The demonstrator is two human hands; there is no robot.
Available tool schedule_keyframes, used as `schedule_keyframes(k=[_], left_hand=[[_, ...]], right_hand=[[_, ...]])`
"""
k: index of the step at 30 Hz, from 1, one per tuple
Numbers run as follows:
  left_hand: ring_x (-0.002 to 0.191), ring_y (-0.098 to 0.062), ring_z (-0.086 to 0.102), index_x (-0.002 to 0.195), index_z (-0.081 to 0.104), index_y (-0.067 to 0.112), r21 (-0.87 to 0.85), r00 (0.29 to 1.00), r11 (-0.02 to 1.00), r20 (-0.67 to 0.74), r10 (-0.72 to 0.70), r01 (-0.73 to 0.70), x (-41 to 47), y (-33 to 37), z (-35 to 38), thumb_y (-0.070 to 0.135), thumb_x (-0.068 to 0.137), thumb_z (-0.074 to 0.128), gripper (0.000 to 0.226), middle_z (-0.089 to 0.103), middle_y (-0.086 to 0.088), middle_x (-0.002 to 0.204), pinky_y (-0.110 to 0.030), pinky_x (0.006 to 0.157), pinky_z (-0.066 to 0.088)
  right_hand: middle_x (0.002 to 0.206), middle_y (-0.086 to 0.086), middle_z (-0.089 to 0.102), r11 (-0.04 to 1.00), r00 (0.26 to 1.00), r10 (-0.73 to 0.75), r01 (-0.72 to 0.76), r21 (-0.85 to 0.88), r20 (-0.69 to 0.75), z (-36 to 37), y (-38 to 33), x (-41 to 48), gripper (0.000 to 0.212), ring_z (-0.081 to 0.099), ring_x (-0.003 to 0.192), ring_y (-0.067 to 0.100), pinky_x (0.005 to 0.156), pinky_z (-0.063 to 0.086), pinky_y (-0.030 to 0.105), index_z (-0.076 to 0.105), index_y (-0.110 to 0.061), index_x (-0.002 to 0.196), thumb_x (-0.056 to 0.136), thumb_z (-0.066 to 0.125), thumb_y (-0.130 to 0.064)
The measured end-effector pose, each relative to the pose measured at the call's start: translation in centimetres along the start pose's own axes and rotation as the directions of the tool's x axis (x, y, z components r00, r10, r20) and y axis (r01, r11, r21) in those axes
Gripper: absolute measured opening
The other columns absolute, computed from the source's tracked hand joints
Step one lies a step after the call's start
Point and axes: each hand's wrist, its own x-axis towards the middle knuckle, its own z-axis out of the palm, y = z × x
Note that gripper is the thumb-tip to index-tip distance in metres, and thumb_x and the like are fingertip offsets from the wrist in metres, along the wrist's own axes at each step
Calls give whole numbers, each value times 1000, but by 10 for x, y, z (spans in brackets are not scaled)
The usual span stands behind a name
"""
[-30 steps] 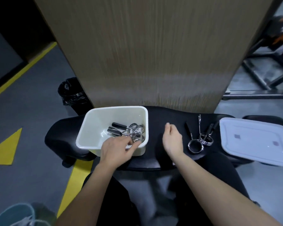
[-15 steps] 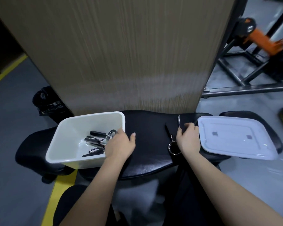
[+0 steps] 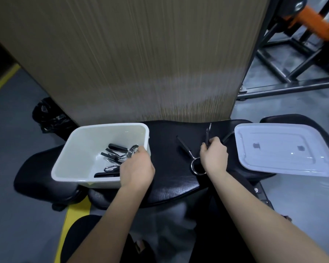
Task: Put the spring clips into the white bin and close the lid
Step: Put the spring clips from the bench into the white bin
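Note:
The white bin stands on the left of a black padded bench, with several spring clips lying inside it. My left hand grips the bin's near right corner, its fingers curled over the rim beside the clips. My right hand is closed on the black handles of a spring clip on the bench. Another spring clip lies just left of that hand, its steel ring partly under my wrist. The white lid lies flat on the bench's right end.
A tall wooden panel rises directly behind the bench. A black bag sits on the grey floor at the left. A dark metal frame with orange parts stands at the back right. My legs are under the bench's near edge.
My left hand let a clip go into the bin and shifted to its right corner. My right hand moved right and closed on a clip's handles. The view turned to the right.

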Motion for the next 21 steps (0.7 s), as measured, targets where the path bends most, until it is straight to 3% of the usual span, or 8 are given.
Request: schedule_keyframes(k=[7,11,14,16,19,21], left_hand=[[97,-37,68,113,51,5,-98,999,995,-9,35,-35,-4,18,-4,14,94,47,21,69,-13,105,-39,73,46],[95,-40,66,114,49,9,-207,1000,978,-11,26,-28,-8,19,-7,47,100,39,42,69,-14,103,-41,70,41],[95,-39,66,134,39,14,-228,999,973,-47,21,-32,-15,20,-8,56,99,33,56,71,-14,107,-43,75,46],[101,-38,65,152,19,21,-296,997,955,-73,13,-35,-18,21,-9,52,99,35,64,67,-11,119,-44,78,47],[117,-30,55,158,6,35,-390,961,891,-232,148,-231,-27,15,-10,42,97,49,74,48,-6,137,-47,84,53],[135,-28,40,157,18,39,-254,882,863,-306,357,-437,-28,5,-7,34,95,56,73,34,-8,151,-46,102,48]], right_hand=[[74,-2,61,962,998,-32,46,268,-56,-3,-5,1,27,59,77,22,69,36,26,69,-5,103,96,56,-28],[56,-7,49,929,997,-70,79,362,-37,-7,-1,2,24,50,61,16,66,40,30,69,-8,85,93,59,-29],[52,-5,43,913,988,-149,149,379,-28,-18,-2,-8,20,43,53,9,61,41,29,68,-15,78,93,62,-28],[50,-6,39,904,975,-221,217,370,-30,-26,-3,-16,22,38,50,9,55,36,24,63,-20,72,93,62,-25],[48,-8,42,897,961,-274,270,349,-39,-41,-6,-22,19,38,49,8,55,35,26,64,-24,74,93,64,-25],[48,-8,45,895,943,-331,321,312,-21,-52,-12,-24,17,41,50,8,55,38,29,68,-25,76,92,66,-28]])
